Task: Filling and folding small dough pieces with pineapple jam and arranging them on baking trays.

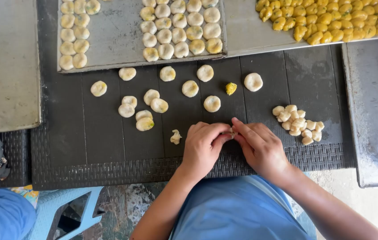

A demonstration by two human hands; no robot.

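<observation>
Pinching a small dough piece [232,131] between them, left hand [203,146] and right hand [261,147] are meeting fingertip to fingertip over the table [100,138]. Lying right: raw lumps [298,124]. Lying beyond: flattened rounds [153,104], then a tray [113,40].

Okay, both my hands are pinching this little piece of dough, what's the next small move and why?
Probably finish sealing it, then set it down. The left hand and right hand pinch one dough piece between fingertips, while finished rounds lie apart on the dark mat, with space beside them.
</observation>
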